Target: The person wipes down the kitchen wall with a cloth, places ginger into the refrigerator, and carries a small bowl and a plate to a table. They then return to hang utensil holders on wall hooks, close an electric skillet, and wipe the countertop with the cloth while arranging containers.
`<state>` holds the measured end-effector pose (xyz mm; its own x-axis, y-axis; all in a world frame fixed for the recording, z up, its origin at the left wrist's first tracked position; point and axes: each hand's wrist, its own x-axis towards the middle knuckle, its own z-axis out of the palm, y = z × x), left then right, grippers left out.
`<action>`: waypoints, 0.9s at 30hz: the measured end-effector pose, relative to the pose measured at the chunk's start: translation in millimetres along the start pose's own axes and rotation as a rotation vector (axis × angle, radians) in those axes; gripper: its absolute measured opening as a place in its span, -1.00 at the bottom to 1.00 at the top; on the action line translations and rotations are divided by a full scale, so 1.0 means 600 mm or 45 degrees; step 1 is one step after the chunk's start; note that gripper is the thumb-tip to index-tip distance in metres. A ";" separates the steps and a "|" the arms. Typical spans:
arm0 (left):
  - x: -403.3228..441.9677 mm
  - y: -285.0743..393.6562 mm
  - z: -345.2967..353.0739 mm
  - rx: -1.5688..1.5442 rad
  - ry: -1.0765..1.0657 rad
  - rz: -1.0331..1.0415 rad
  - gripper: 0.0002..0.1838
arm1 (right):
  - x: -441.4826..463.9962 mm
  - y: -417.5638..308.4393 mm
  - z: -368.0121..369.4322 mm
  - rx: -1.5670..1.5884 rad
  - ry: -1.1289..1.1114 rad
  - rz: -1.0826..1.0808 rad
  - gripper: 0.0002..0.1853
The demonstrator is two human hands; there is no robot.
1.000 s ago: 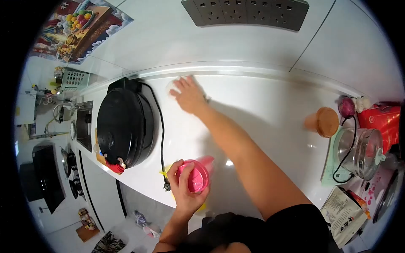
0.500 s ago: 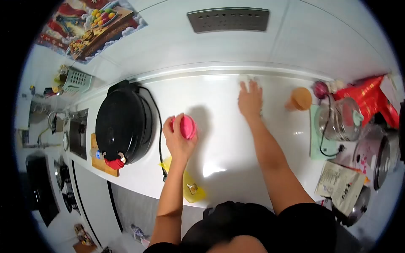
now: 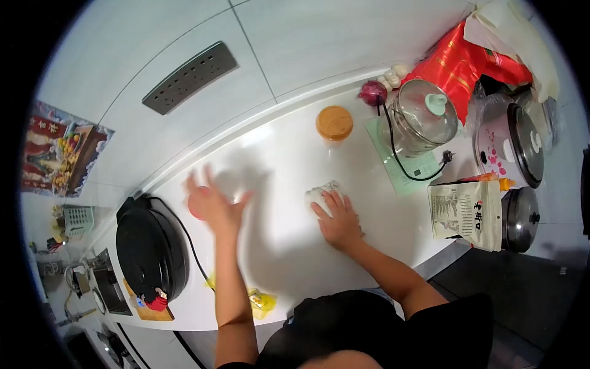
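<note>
My left hand [image 3: 221, 209] is over the left part of the white counter [image 3: 283, 240], fingers spread and a little blurred. Partly behind its fingers is a small round pink container [image 3: 198, 203]; whether the hand still touches it I cannot tell. With my right hand [image 3: 340, 222] I press a crumpled white cloth [image 3: 321, 193] onto the counter, fingers bent over its near side. Beyond the cloth stands a clear jar with an orange-brown lid [image 3: 334, 123]. A yellow plastic bag [image 3: 263, 302] lies by the front edge, near my left forearm.
A black electric griddle [image 3: 150, 252] with its cord stands at left. On the right are a glass pot [image 3: 424, 120] on a green scale-like board [image 3: 409, 166], a red onion [image 3: 372, 93], a red bag [image 3: 445, 67], a pink rice cooker [image 3: 501, 144] and a beige pouch [image 3: 465, 214].
The view has swung to the right. My left hand has spread its fingers from around the pink container. My right hand has come back from near the wall, and the cloth now shows clearly under it.
</note>
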<state>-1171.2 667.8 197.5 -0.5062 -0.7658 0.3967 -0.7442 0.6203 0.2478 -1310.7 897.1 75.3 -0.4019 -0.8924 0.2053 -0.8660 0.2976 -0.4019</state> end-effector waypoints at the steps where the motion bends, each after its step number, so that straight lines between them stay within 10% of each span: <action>1: 0.007 0.069 0.010 -0.105 -0.084 0.145 0.11 | 0.008 -0.004 0.012 0.002 0.026 0.013 -0.48; 8: 0.112 0.326 0.194 -0.449 -0.587 0.411 -0.05 | 0.036 0.025 0.007 0.019 0.079 0.016 -0.53; 15: 0.044 0.154 0.065 -0.593 -0.127 0.287 -0.30 | 0.221 0.157 0.041 -0.282 0.407 0.367 -0.59; 27: -0.201 0.005 -0.104 -0.328 -0.339 -0.257 -0.21 | 0.412 0.037 0.193 -0.157 0.504 0.489 -0.61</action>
<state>-1085.4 772.8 205.7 -0.4818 -0.8723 0.0837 -0.7235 0.4498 0.5236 -1395.0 644.0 13.7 -0.7556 -0.5236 0.3935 -0.6541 0.6347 -0.4115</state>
